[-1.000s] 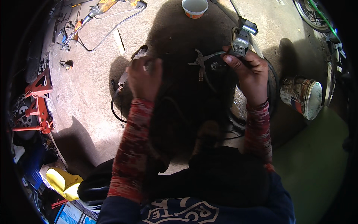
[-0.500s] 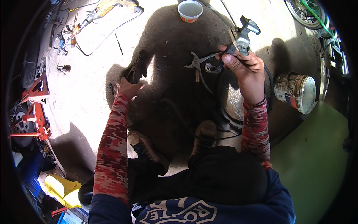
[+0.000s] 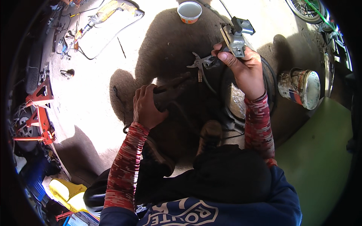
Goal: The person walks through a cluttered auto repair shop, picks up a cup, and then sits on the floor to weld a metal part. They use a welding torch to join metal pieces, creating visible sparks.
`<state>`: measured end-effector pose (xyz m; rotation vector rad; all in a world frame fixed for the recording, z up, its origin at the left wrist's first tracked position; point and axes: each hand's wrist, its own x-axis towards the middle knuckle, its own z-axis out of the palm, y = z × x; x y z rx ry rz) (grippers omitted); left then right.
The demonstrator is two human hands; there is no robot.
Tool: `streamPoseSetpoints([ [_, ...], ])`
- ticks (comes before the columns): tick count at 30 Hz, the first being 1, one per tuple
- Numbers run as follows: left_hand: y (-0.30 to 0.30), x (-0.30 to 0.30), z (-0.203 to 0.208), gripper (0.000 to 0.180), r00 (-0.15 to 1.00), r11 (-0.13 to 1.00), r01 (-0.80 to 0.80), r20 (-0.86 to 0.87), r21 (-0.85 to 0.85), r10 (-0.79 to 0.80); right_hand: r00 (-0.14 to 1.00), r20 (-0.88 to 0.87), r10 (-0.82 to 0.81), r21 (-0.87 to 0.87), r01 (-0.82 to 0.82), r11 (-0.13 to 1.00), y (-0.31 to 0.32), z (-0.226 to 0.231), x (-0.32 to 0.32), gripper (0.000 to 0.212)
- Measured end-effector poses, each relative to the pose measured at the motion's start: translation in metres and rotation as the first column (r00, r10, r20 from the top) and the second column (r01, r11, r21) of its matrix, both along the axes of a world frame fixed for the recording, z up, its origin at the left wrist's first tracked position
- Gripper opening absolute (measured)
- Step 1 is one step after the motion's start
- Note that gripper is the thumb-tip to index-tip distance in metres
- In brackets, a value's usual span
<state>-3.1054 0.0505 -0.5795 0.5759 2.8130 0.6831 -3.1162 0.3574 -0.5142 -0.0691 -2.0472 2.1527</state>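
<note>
Pale rough floor (image 3: 90, 86), glaring with light at left; dark shadows (image 3: 162, 41) across its middle; green panel (image 3: 313, 162) lower right

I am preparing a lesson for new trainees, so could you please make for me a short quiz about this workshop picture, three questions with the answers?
1. Multiple choice: What does the right hand hold?
A) the white tub
B) the grey metal part
C) the yellow power tool

2. True or false: The paint-stained bucket is farther to the right in the picture than the right hand.

3. Short answer: Which hand holds the dark object in the shadow?

Key:
1. B
2. True
3. The left hand
</note>
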Motion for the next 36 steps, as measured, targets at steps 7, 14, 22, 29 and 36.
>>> streamPoseSetpoints([
  [7,0.023,-0.014,0.035,0.068,0.983,0.996,0.042,-0.177,-0.075,-0.054,0.999,-0.017,0.038,0.067,-0.037,0.997,-0.003,-0.001,0.002,0.014],
  [14,0.024,-0.027,0.051,0.063,0.966,0.983,0.155,-0.195,-0.1,-0.172,0.99,-0.071,0.12,0.247,-0.099,0.964,-0.001,-0.015,0.008,0.02],
  [22,0.019,-0.028,0.058,0.062,0.967,0.978,0.173,-0.167,-0.115,-0.19,0.979,-0.036,0.202,0.279,-0.184,0.943,-0.008,-0.025,0.006,0.019],
  [29,0.018,-0.025,0.053,0.071,0.967,0.982,0.14,-0.197,-0.13,-0.164,0.979,-0.013,0.202,0.248,-0.193,0.949,-0.015,-0.027,0.007,0.018],
  [36,0.017,-0.026,0.046,0.079,0.971,0.989,0.118,-0.198,-0.088,-0.133,0.985,-0.162,-0.053,0.675,0.15,0.722,-0.022,-0.015,0.015,0.022],
])
